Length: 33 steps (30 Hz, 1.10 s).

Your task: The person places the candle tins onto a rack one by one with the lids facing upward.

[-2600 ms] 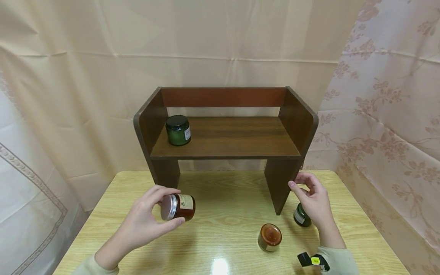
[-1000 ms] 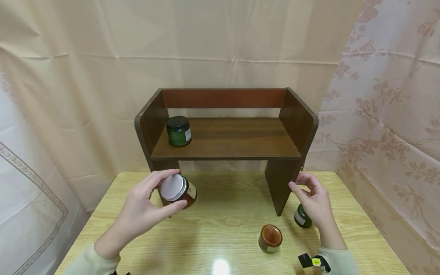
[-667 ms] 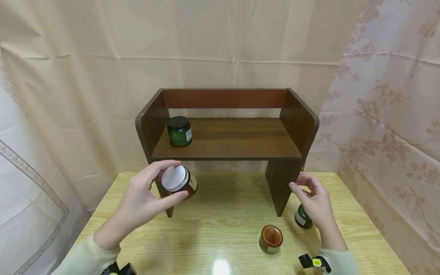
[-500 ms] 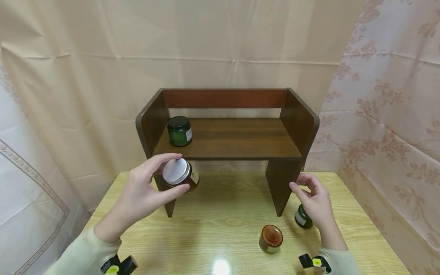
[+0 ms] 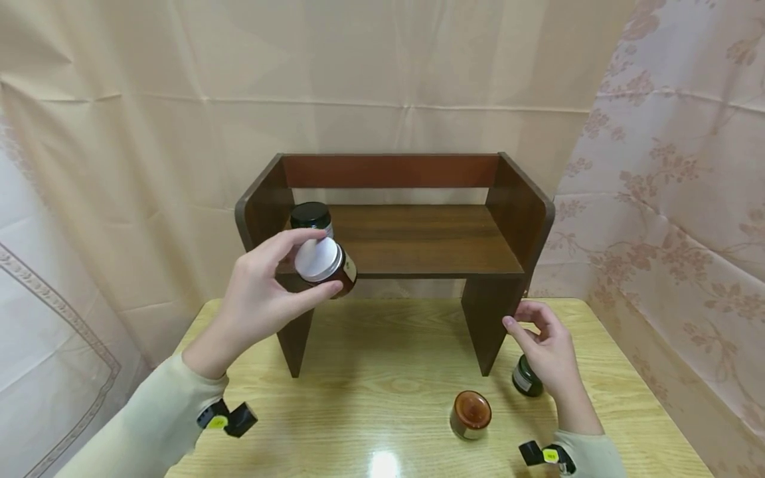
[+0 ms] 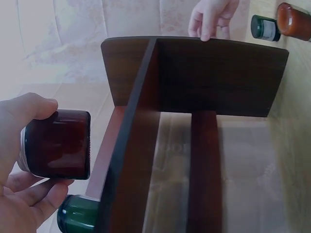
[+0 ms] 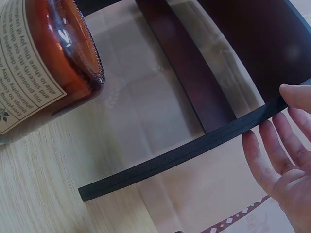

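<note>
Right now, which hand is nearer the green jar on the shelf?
Left. The left hand is in front of that green jar, gripping an amber jar; the right hand grips the opposite side panel of the shelf.

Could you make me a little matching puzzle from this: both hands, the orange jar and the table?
1. Left hand
2. Right hand
3. Orange jar
4. Table

A. stands on pale wood
B. grips the side of the shelf
C. has a yellowish wood-grain top
D. holds a silver-lidded jar

Pairs: 1-D, 2-B, 3-A, 4-C.
</note>
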{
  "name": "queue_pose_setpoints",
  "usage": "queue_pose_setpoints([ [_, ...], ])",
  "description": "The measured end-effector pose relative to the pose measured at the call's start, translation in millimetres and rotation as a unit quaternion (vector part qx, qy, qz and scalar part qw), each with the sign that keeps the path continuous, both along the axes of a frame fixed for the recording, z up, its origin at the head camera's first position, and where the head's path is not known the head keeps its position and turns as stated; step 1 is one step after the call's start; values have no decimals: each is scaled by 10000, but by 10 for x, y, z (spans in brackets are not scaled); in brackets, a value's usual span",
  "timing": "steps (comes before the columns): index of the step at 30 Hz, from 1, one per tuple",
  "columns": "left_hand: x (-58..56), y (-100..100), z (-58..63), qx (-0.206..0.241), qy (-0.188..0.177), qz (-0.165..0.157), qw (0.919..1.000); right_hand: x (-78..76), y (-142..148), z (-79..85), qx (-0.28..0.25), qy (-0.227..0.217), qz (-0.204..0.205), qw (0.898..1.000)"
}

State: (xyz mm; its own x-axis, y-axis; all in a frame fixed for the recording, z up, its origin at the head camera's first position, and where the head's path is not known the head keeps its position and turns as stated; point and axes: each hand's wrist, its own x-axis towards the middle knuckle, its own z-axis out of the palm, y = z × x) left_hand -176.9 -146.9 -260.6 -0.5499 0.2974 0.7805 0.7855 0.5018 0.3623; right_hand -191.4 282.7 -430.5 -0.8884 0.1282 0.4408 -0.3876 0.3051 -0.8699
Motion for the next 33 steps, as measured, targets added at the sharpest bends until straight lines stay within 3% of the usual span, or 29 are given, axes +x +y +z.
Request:
queue_pose_setpoints([
  [8, -176, 79, 192, 104, 27, 46, 9999, -4, 5, 5, -11, 19, -19, 10000],
  [13, -284, 84, 227, 268, -24, 147, 9995, -14, 5, 1, -49, 54, 22, 10000],
  [20, -463, 91, 255, 308, 65, 37, 9995, 1, 2, 7, 2, 23, -21, 10000],
  [33, -664, 220, 383, -15, 7, 65, 10000, 2, -2, 11, -37, 8, -8, 10000],
])
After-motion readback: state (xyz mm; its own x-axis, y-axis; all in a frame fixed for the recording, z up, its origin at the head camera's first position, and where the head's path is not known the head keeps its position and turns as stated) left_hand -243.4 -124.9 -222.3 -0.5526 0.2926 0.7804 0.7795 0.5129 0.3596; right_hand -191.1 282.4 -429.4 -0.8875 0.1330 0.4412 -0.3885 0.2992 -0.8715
